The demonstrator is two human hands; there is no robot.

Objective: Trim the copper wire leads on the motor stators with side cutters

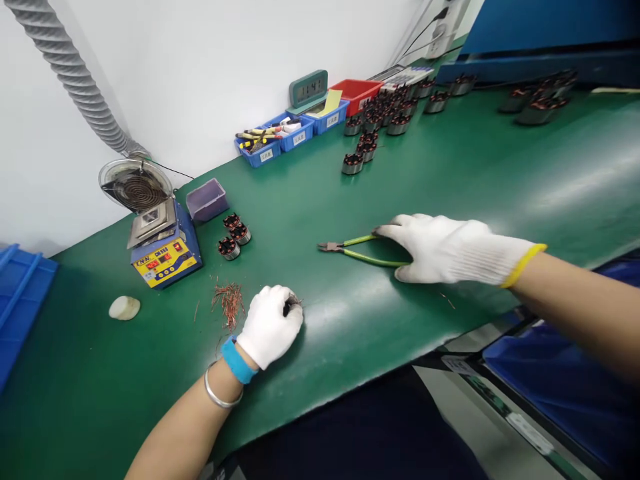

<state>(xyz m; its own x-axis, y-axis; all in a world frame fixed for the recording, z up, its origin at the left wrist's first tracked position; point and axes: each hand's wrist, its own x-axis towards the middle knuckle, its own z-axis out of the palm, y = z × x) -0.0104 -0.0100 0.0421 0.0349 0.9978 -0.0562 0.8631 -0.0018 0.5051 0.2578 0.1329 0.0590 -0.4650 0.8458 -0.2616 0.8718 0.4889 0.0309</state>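
A green workbench (pixel 350 320) crosses the frame; right hand (pixel 440 250) right of centre, left hand (pixel 270 327) below centre. The right grips splayed cutting pliers (pixel 363 257) mid-frame; copper wire clippings (pixel 230 305) lie beside the left, curled round a mostly hidden stator (pixel 287 308).

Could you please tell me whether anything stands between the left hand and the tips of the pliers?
Nothing visible does: only green tabletop shows between the left hand and the tips of the pliers. The copper wire pieces lie on the hand's other side.
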